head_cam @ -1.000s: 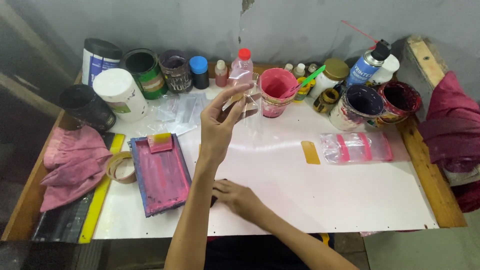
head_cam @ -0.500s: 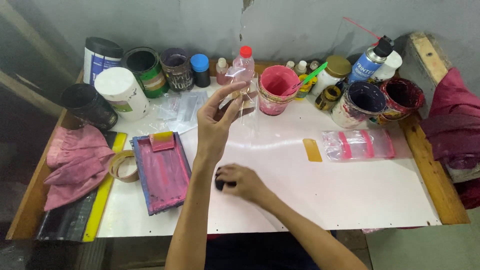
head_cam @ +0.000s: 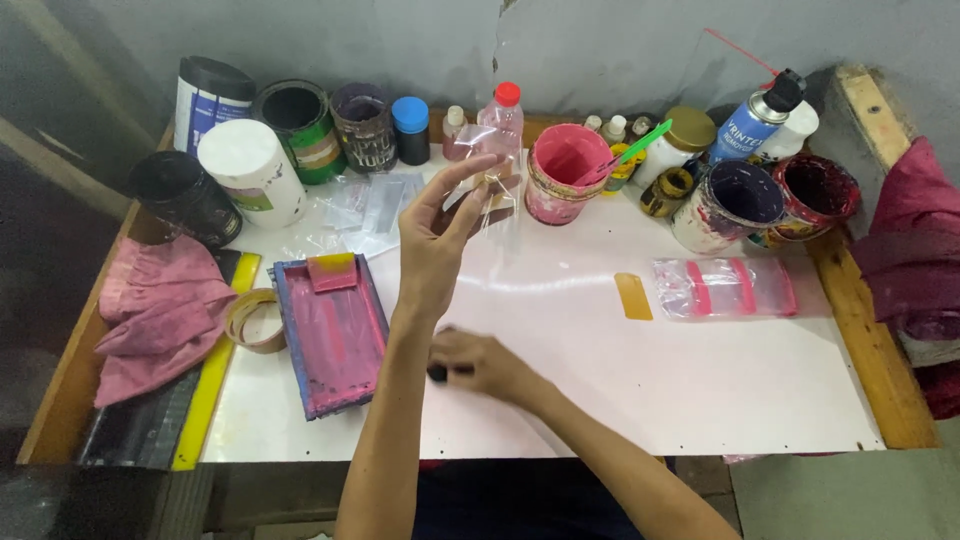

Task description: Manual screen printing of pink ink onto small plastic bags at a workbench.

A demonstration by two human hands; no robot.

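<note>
My left hand [head_cam: 437, 243] is raised above the white table top [head_cam: 700, 390], pinching a small clear plastic bag [head_cam: 488, 190] between thumb and fingertips. My right hand [head_cam: 482, 365] rests low on the table near the front edge, closed around a small dark object [head_cam: 437, 373] that is mostly hidden. A pink-stained printing frame [head_cam: 330, 335] with a small squeegee lies just left of both hands.
Paint cans, jars and bottles line the back edge, among them a pink bucket [head_cam: 562, 172] with a green stick and a spray can [head_cam: 752, 120]. A pink-striped clear bag [head_cam: 727, 288] and an orange patch [head_cam: 633, 296] lie right. Pink cloth [head_cam: 160, 320], tape roll [head_cam: 255, 320], and yellow ruler lie left.
My right hand has slid left along the table and closed on the small dark object. The left hand keeps holding up the clear bag, shifted slightly.
</note>
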